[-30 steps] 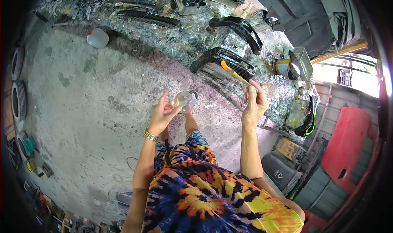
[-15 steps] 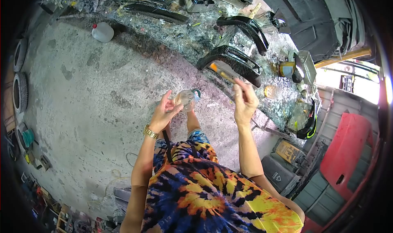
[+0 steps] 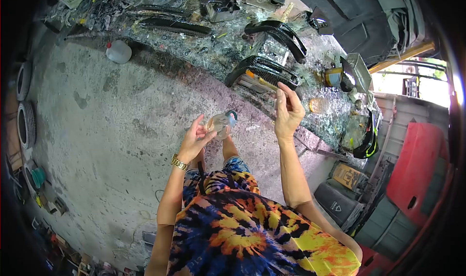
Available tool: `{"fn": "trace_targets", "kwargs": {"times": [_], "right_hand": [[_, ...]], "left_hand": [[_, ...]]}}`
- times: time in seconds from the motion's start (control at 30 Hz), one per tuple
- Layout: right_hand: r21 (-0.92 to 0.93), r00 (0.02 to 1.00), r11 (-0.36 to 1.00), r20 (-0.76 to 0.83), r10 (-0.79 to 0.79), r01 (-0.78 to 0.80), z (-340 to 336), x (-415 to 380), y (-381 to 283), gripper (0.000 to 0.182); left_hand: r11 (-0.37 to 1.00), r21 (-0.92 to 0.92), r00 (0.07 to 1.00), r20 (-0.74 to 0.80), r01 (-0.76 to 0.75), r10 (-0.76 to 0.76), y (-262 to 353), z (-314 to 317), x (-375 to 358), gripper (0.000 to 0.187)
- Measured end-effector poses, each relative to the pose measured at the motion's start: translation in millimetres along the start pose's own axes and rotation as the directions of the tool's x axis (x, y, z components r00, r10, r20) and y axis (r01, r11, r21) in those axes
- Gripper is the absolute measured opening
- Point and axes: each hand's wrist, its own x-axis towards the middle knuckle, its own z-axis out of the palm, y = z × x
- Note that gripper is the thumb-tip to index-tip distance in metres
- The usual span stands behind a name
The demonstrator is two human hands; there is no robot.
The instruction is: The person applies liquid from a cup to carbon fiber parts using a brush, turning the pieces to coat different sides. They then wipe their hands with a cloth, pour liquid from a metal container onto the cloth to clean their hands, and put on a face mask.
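Observation:
My left hand (image 3: 195, 139) is closed around a clear plastic cup (image 3: 217, 125) with a little pale liquid in it, held tilted over the floor. A blue-green patch shows at the cup's far right side. My right hand (image 3: 290, 113) pinches a slim, brush-like tool (image 3: 262, 81) between thumb and fingertips, its orange end pointing left and away from me. In this view the tool overlaps a glossy black carbon-fibre part (image 3: 272, 67) at the bench edge. Behind that part lies another curved carbon-fibre piece (image 3: 286, 35).
The stained workbench (image 3: 204, 53) runs diagonally ahead, bearing a tin (image 3: 333, 77), a cup of amber liquid (image 3: 318, 105) and long black strips (image 3: 174, 27). A white jug (image 3: 119, 52) stands on the floor by the bench. A red car panel (image 3: 417, 164) is at right.
The view has shifted, showing more bottles at the bench's far left. My right hand has moved slightly up with the brush-like tool; my left hand keeps hold of the cup.

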Motion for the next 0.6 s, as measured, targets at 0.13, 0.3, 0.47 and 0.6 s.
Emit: {"fn": "trace_targets", "kwargs": {"times": [0.13, 0.3, 0.47, 0.6], "right_hand": [[0.178, 0.992, 0.980, -0.072, 0.107, -0.092, -14.9, -3.7, 1.5, 0.019], [0.221, 0.994, 0.973, -0.075, 0.085, -0.067, -35.3, -20.4, 7.0, 0.020], [0.010, 0.961, 0.999, 0.273, 0.045, -0.050, -35.1, -50.5, 2.0, 0.018], [-0.173, 0.875, 0.972, 0.481, -0.055, 0.156, -14.0, -54.3, 11.9, 0.018]], "left_hand": [[0.999, -0.043, 1.000, 0.009, 0.011, -0.011, 12.2, 0.9, -2.1, 0.083], [1.000, -0.007, 1.000, -0.015, -0.007, 0.007, 18.7, 4.0, 0.9, 0.083], [1.000, -0.011, 0.996, -0.090, -0.025, 0.024, 21.8, 12.0, 11.9, 0.085], [0.988, -0.132, 0.991, -0.110, -0.085, 0.071, 40.3, 22.9, 17.2, 0.089]]}}
